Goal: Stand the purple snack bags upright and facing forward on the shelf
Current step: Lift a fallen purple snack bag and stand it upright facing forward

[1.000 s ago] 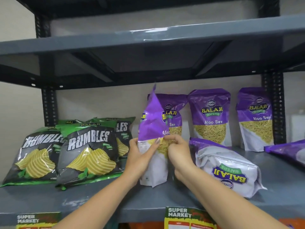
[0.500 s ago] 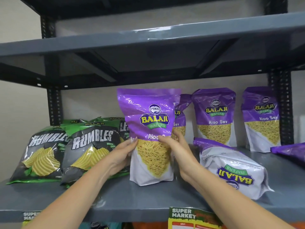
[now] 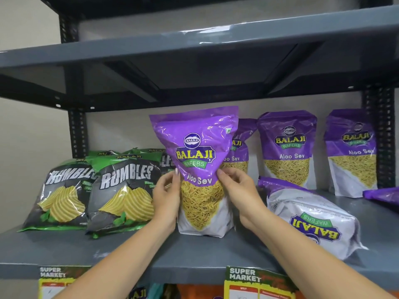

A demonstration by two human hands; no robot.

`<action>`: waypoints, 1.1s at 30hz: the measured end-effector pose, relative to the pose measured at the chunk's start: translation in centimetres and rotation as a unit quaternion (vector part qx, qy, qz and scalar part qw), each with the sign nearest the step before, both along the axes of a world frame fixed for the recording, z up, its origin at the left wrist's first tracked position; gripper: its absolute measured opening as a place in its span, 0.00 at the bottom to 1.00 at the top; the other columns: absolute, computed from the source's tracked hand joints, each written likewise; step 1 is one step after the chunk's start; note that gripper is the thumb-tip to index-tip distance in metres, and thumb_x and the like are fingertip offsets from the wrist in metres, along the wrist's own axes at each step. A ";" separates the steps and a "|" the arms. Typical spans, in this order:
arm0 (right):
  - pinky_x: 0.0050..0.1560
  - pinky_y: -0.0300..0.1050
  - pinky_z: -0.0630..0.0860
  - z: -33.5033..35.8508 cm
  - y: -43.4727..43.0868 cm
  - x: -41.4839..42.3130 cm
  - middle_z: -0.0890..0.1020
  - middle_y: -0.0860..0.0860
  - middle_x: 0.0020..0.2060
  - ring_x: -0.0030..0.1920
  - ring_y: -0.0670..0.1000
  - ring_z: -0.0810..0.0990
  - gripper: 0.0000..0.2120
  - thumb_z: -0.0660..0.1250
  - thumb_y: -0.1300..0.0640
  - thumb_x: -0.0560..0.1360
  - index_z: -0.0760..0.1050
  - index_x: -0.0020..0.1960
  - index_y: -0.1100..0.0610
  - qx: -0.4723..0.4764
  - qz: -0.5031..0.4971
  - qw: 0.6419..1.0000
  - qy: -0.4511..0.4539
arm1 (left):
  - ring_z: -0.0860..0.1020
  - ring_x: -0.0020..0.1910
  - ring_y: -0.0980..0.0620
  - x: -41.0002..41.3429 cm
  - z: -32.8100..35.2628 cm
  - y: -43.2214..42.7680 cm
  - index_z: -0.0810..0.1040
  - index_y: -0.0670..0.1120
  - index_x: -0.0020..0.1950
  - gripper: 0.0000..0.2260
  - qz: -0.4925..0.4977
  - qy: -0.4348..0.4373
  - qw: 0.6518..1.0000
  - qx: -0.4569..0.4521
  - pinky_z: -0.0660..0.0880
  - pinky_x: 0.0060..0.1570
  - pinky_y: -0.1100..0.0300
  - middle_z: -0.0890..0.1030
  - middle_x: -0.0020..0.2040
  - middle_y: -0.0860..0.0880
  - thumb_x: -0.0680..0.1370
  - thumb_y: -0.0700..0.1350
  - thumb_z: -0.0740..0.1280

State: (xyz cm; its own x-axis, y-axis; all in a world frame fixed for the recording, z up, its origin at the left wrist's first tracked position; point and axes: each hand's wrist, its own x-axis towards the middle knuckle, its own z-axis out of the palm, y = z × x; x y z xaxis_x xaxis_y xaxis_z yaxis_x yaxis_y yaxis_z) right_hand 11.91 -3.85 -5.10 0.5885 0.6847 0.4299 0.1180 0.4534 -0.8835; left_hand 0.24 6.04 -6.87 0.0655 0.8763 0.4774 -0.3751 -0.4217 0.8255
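Note:
A purple Balaji Aloo Sev bag (image 3: 197, 152) stands upright on the grey shelf (image 3: 194, 255), front label facing me. My left hand (image 3: 167, 197) grips its left side and my right hand (image 3: 239, 190) grips its right side. Behind it stands another purple bag (image 3: 240, 152), mostly hidden. Two more purple bags (image 3: 287, 147) (image 3: 350, 152) stand upright at the back right. A fifth purple bag (image 3: 311, 219) lies flat to the right of my right hand, label upside down. The corner of one more lying purple bag (image 3: 384, 194) shows at the right edge.
Green-and-black Rumbles chip bags (image 3: 125, 190) (image 3: 62, 190) lean at the left, close to the held bag. An upper shelf (image 3: 194, 46) hangs overhead. Black uprights (image 3: 77, 134) (image 3: 380, 137) frame the bay. Supermarket price tags (image 3: 257, 283) hang on the shelf's front edge.
The held bag turned from edge-on to facing forward and now stands on the shelf. My hands shifted from its front to its two sides. The camera moved closer.

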 end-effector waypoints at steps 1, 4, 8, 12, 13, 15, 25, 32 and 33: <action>0.58 0.45 0.76 -0.2 0.1 0.0 0.84 0.53 0.49 0.51 0.51 0.82 0.10 0.69 0.52 0.75 0.78 0.53 0.56 -0.012 0.014 1.000 -0.002 | 0.82 0.49 0.49 0.1 0.0 -0.3 0.80 0.53 0.49 0.15 -0.036 0.018 0.999 -0.008 0.77 0.50 0.55 0.85 0.48 0.49 0.76 0.62 0.62; 0.66 0.49 0.73 -0.6 0.1 -0.1 0.82 0.53 0.58 0.58 0.50 0.80 0.21 0.66 0.45 0.75 0.73 0.64 0.54 -0.035 0.047 0.998 -0.021 | 0.84 0.55 0.54 0.0 0.0 -1.1 0.79 0.53 0.61 0.27 -0.165 0.082 0.983 0.006 0.79 0.54 0.59 0.86 0.56 0.52 0.73 0.69 0.58; 0.69 0.48 0.69 -0.5 -0.4 -0.2 0.78 0.49 0.64 0.63 0.47 0.77 0.28 0.64 0.39 0.74 0.68 0.69 0.50 -0.060 0.069 0.994 -0.052 | 0.80 0.52 0.59 -0.7 0.2 -1.5 0.70 0.49 0.70 0.37 -0.112 0.158 0.981 0.011 0.75 0.50 0.62 0.82 0.57 0.53 0.67 0.69 0.63; 0.70 0.51 0.69 -0.7 -0.9 -0.6 0.80 0.48 0.63 0.63 0.48 0.78 0.33 0.64 0.33 0.68 0.72 0.67 0.51 -0.051 0.049 0.995 -0.070 | 0.79 0.62 0.51 -1.6 0.3 -1.9 0.70 0.46 0.71 0.52 -0.045 0.191 0.980 0.025 0.73 0.64 0.53 0.80 0.65 0.48 0.57 0.78 0.63; 0.69 0.52 0.70 -0.7 -1.1 -0.7 0.81 0.49 0.61 0.62 0.48 0.79 0.29 0.64 0.36 0.71 0.74 0.66 0.52 -0.048 0.041 0.995 -0.073 | 0.78 0.63 0.50 -1.7 0.1 -2.1 0.71 0.46 0.70 0.54 -0.026 0.191 0.981 0.028 0.72 0.67 0.50 0.79 0.66 0.48 0.54 0.81 0.62; 0.67 0.51 0.72 -0.7 -1.5 -0.8 0.83 0.50 0.57 0.59 0.48 0.81 0.22 0.63 0.42 0.76 0.76 0.64 0.54 -0.042 0.033 0.996 -0.068 | 0.78 0.63 0.49 -1.8 -0.2 -2.5 0.73 0.46 0.67 0.55 0.010 0.186 0.982 0.024 0.72 0.67 0.47 0.80 0.64 0.47 0.52 0.83 0.60; 0.65 0.49 0.74 -1.1 -3.9 -2.5 0.84 0.50 0.55 0.57 0.47 0.81 0.18 0.62 0.44 0.77 0.77 0.60 0.55 -0.035 0.030 0.996 -0.079 | 0.80 0.55 0.48 -3.3 -1.1 -5.2 0.74 0.46 0.58 0.44 0.053 0.153 0.985 0.050 0.74 0.60 0.47 0.81 0.54 0.47 0.58 0.79 0.59; 0.65 0.41 0.66 0.1 -6.1 -2.9 0.75 0.46 0.68 0.66 0.44 0.73 0.26 0.57 0.40 0.78 0.66 0.72 0.50 -0.076 0.013 0.988 -0.137 | 0.67 0.72 0.52 -2.8 -1.4 -6.5 0.68 0.47 0.68 0.52 0.088 0.112 0.987 0.079 0.59 0.75 0.56 0.69 0.70 0.47 0.57 0.83 0.55; 0.65 0.40 0.67 0.7 -7.4 -2.8 0.76 0.44 0.66 0.65 0.41 0.74 0.23 0.59 0.42 0.77 0.67 0.70 0.48 -0.055 -0.005 0.984 -0.170 | 0.61 0.74 0.56 -2.9 -1.6 -7.4 0.65 0.46 0.72 0.52 0.125 0.108 0.978 0.124 0.54 0.75 0.64 0.64 0.73 0.46 0.60 0.82 0.54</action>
